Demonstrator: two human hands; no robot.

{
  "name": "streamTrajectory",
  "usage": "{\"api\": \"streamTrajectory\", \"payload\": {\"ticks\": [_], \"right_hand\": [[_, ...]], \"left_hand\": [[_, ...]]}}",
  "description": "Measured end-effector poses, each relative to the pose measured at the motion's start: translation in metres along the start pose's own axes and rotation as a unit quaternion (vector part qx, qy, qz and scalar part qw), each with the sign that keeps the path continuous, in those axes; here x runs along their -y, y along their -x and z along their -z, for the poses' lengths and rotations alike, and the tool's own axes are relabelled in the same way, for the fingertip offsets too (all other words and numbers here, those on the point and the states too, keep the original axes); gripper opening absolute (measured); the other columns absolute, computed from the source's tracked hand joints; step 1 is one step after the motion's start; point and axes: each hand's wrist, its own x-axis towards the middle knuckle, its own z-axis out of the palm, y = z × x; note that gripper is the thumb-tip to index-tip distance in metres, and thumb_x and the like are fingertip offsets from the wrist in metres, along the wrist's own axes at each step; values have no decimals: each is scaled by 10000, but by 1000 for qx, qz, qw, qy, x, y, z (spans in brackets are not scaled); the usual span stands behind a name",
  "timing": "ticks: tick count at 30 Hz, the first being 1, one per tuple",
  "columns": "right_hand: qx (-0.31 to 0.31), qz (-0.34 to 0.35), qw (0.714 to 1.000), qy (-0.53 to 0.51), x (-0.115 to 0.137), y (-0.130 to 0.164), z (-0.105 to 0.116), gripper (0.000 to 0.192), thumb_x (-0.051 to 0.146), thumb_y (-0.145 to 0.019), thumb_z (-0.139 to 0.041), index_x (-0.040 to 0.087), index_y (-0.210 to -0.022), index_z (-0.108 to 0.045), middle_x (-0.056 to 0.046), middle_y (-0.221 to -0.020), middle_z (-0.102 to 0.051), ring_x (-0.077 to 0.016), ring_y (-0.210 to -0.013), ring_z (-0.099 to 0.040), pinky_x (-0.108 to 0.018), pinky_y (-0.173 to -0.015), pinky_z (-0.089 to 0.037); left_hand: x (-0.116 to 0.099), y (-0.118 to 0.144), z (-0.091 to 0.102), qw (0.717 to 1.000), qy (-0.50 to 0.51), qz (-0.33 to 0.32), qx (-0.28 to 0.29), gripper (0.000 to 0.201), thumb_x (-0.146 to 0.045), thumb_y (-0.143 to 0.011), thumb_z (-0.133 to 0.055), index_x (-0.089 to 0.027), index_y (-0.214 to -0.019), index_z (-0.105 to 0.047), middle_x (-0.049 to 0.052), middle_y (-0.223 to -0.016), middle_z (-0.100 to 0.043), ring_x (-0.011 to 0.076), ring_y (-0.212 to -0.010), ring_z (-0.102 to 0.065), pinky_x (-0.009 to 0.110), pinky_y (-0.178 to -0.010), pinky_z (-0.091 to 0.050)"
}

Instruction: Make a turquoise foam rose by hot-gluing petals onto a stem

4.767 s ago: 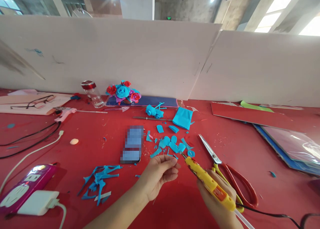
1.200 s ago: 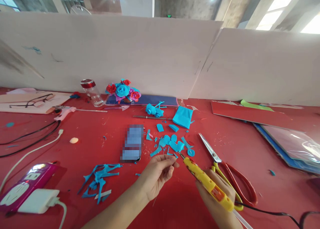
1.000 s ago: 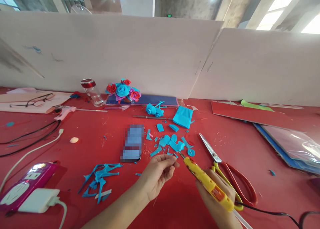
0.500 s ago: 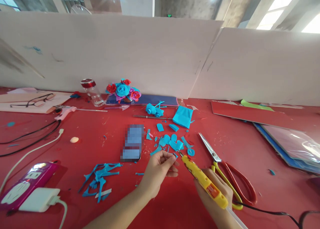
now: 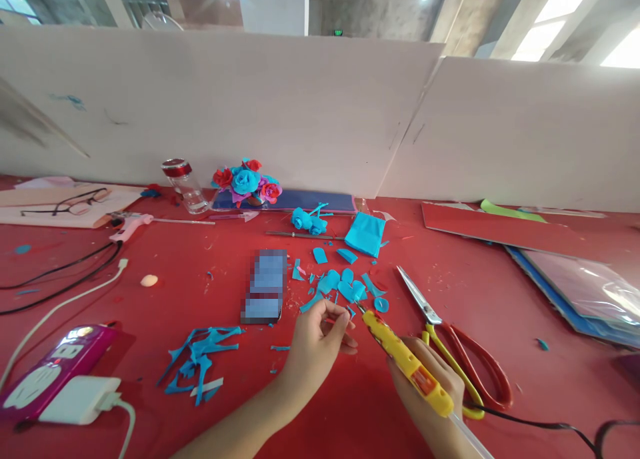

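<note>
My right hand (image 5: 431, 385) is wrapped around a yellow hot glue gun (image 5: 407, 359), with a clear glue stick (image 5: 470, 435) sticking out of its back end. The gun's metal nozzle points up and left, close to the fingertips of my left hand (image 5: 320, 345). That hand is closed in a pinch between thumb and index finger; a tiny bluish bit shows at the fingertips, too small to name. Just beyond the nozzle lie several cut blue petals (image 5: 345, 282) and scraps. Large scissors (image 5: 445, 339) with red and yellow handles rest open beside my right hand.
A phone (image 5: 265, 285) and blue offcuts (image 5: 200, 359) lie to the left, with a pink power bank (image 5: 60, 372) nearer me. Behind are paper flowers (image 5: 247, 181), a glass bottle (image 5: 187, 189), small blue roses (image 5: 309, 221) and folded blue paper (image 5: 365, 233). A pink glue gun (image 5: 131, 227) sits left.
Almost nothing differs. My left hand has shifted very slightly, its wrist a little higher, while the yellow glue gun stays nearly in place.
</note>
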Motion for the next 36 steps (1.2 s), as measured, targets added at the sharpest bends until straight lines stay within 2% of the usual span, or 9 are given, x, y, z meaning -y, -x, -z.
{"api": "streamTrajectory", "payload": {"ticks": [7,11,15,23,28,32,36], "right_hand": [[0,58,998,5,-5,0,3,101,103,-751,-547,202,-761,-568,32,-622,-571,-86,-477,-514,-197,-471,-415],[-24,59,998,9,-6,-1,3,98,108,-754,-572,203,-774,-569,18,-640,-592,-102,-518,-555,-203,-498,-444],[-26,66,997,0,-4,-4,2,85,120,-770,-563,200,-744,-554,22,-607,-558,-92,-488,-513,-205,-487,-432],[-26,18,999,-6,2,-5,-1,91,169,-790,-533,204,-711,-560,20,-593,-550,-91,-478,-487,-212,-475,-410],[-30,24,999,2,2,-5,0,113,174,-791,-527,201,-687,-559,23,-572,-533,-91,-459,-465,-214,-457,-405],[-11,48,999,-3,-3,-2,2,82,130,-767,-558,199,-727,-574,12,-620,-577,-96,-495,-518,-206,-477,-425],[-27,51,998,1,-5,-2,2,85,127,-766,-551,204,-730,-554,17,-602,-557,-98,-487,-508,-210,-474,-430]], "left_hand": [[-1,1,0,1000,9,7,-7,249,-381,-793,-603,-150,-744,-522,6,-713,-585,107,-517,-612,245,-496,-563],[-3,0,-1,1000,20,20,-8,259,-386,-769,-631,-148,-740,-534,7,-711,-599,107,-510,-611,241,-487,-555],[-5,1,-2,998,50,48,0,300,-415,-728,-671,-146,-728,-538,-5,-669,-606,100,-484,-600,235,-473,-544],[-10,2,-1,986,120,115,3,294,-357,-655,-737,-133,-697,-551,-3,-625,-625,60,-446,-544,154,-407,-459],[-12,1,0,981,138,135,-4,281,-335,-629,-760,-133,-682,-572,-5,-623,-621,50,-453,-528,136,-403,-430],[-13,1,1,977,155,148,-6,254,-299,-635,-766,-133,-665,-577,-7,-619,-618,44,-455,-525,122,-398,-415],[-14,1,1,966,188,176,-10,186,-212,-670,-745,-126,-643,-581,-4,-594,-617,31,-436,-513,99,-387,-409]]}}
